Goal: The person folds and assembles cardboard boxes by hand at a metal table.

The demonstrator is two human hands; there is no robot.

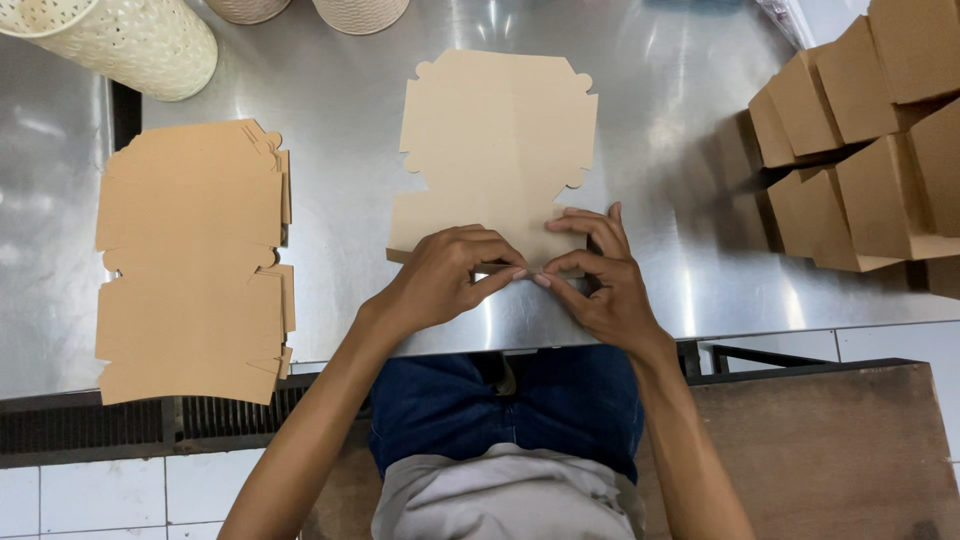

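Observation:
A flat, die-cut cardboard box blank [497, 140] lies on the steel table [650, 180] right in front of me. My left hand [445, 275] and my right hand [600, 280] both press on its near edge, fingertips almost meeting at the middle. They pinch and fold the near flap of the blank. The flap itself is mostly hidden under my fingers.
A stack of flat brown blanks [190, 260] lies at the left. Folded cardboard boxes [870, 150] are piled at the right. Perforated cream baskets [120, 40] stand at the far left edge. A wooden surface [830, 450] sits below the table at the right.

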